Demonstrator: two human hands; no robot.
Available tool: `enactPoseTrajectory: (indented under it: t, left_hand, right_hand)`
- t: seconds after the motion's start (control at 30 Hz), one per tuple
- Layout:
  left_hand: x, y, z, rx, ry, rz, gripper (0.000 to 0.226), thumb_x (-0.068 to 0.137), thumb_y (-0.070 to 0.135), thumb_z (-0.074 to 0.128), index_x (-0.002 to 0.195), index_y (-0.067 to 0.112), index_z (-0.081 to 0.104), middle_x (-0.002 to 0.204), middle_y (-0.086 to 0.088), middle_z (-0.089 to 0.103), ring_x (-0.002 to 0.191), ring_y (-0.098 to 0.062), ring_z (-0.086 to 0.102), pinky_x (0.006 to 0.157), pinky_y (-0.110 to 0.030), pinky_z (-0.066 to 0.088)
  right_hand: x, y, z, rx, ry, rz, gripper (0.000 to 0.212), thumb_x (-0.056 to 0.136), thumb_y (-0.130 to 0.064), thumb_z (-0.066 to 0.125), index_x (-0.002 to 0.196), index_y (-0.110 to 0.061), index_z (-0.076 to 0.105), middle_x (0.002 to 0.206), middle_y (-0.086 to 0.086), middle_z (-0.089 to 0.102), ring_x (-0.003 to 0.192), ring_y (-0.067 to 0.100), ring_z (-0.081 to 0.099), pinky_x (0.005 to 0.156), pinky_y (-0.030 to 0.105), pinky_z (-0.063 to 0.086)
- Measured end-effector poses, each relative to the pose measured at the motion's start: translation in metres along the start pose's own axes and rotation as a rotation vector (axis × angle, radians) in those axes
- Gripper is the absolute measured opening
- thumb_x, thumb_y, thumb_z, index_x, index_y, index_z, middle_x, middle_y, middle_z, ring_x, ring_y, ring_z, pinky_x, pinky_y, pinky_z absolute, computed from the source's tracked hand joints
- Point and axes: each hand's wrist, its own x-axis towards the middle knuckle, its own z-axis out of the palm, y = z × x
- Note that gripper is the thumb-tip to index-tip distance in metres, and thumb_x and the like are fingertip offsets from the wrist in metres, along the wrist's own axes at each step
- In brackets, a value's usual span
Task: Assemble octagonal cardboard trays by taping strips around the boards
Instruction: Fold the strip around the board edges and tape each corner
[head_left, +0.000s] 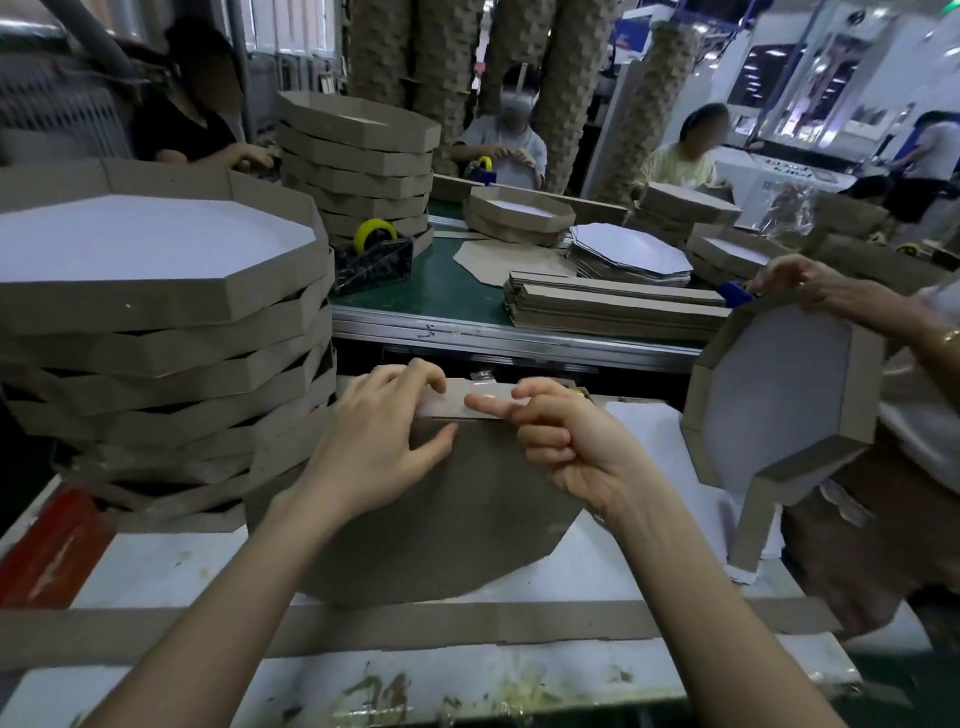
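The board (447, 519) lies flat, brown face up, in the middle of the white tabletop (171, 566). One straight side of it runs along the tabletop's far edge. Against that side a cardboard strip (454, 411) stands on its long edge. Its long axis runs left to right, parallel to the far edge, and its broad face is turned toward the person.

The left hand (384, 441) grips the strip's left part. Its fingers are curled over the top edge, and its thumb presses the near face where strip and board meet. The right hand (566, 441) pinches the strip further right. Its forefinger lies straight along the near face and points left, the thumb sits at the top edge, and the other fingers are curled into the palm. A pale, glossy piece of tape (441, 401) lies on the strip between the two hands, under the forefinger's tip.

A loose strip (415, 626) lies flat along the tabletop's near edge, long axis also left to right, under both forearms. A tall, uneven stack of finished trays (156, 322) fills the tabletop's far left corner.

At the right edge another person's hand (802, 286) holds a tilted tray (779, 395), white inside facing left. Beyond the far edge, a green conveyor table (441, 296) carries a tape dispenser (371, 260) with a yellow roll.
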Motion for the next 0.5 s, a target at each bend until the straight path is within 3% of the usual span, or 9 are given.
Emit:
enactPoseTrajectory:
  t: [0.07, 0.13, 0.23, 0.3, 0.4, 0.5]
  left_hand:
    - [-0.001, -0.002, 0.001, -0.008, 0.015, 0.003, 0.037, 0.084, 0.036, 0.069, 0.110, 0.026, 0.045, 0.107, 0.007, 0.060, 0.106, -0.018, 0.053, 0.088, -0.032, 0.032]
    - [-0.002, -0.001, 0.000, -0.018, 0.008, 0.026, 0.040, 0.086, 0.032, 0.068, 0.114, 0.028, 0.040, 0.110, 0.005, 0.061, 0.108, -0.021, 0.054, 0.088, -0.030, 0.030]
    - [-0.004, 0.000, -0.004, 0.034, -0.041, 0.094, 0.039, 0.091, 0.028, 0.062, 0.125, 0.036, 0.045, 0.119, 0.003, 0.061, 0.112, -0.025, 0.052, 0.089, -0.033, 0.030]
    - [-0.003, 0.001, -0.007, 0.141, -0.116, 0.111, 0.042, 0.096, 0.028, 0.056, 0.134, 0.043, 0.051, 0.132, 0.000, 0.057, 0.118, -0.027, 0.049, 0.094, -0.040, 0.034]
    - [0.000, 0.003, -0.010, 0.195, -0.186, 0.079, 0.039, 0.101, 0.035, 0.044, 0.136, 0.052, 0.047, 0.142, 0.000, 0.049, 0.126, -0.026, 0.042, 0.099, -0.040, 0.030]
    - [0.000, 0.003, -0.009, 0.211, -0.187, 0.072, 0.039, 0.102, 0.041, 0.036, 0.137, 0.056, 0.042, 0.145, 0.003, 0.045, 0.128, -0.023, 0.039, 0.101, -0.039, 0.029]
  right_hand:
    - [-0.005, 0.009, -0.002, 0.007, 0.002, 0.019, 0.041, 0.093, 0.015, 0.033, 0.072, -0.009, 0.060, 0.146, 0.037, 0.033, 0.030, 0.001, 0.033, 0.026, 0.012, 0.026]
    - [-0.007, 0.017, -0.004, 0.035, -0.017, 0.051, 0.042, 0.093, 0.015, 0.032, 0.072, -0.009, 0.060, 0.139, 0.037, 0.046, 0.030, 0.001, 0.032, 0.026, 0.012, 0.027]
    - [-0.009, 0.025, -0.008, 0.087, -0.042, 0.099, 0.043, 0.094, 0.013, 0.032, 0.071, -0.009, 0.062, 0.103, 0.023, 0.070, 0.030, 0.001, 0.032, 0.027, 0.011, 0.028]
    - [-0.010, 0.028, -0.009, 0.086, -0.034, 0.105, 0.039, 0.095, 0.012, 0.033, 0.076, -0.007, 0.061, 0.105, 0.021, 0.071, 0.031, 0.001, 0.032, 0.028, 0.011, 0.028]
    - [-0.010, 0.035, -0.009, 0.014, -0.014, 0.108, 0.046, 0.094, 0.007, 0.035, 0.076, -0.007, 0.074, 0.108, 0.014, 0.073, 0.033, 0.001, 0.030, 0.030, 0.010, 0.027]
    - [-0.006, 0.040, -0.008, -0.064, 0.002, 0.111, 0.041, 0.092, 0.006, 0.033, 0.095, -0.003, 0.073, 0.108, 0.007, 0.075, 0.035, 0.002, 0.028, 0.031, 0.010, 0.023]
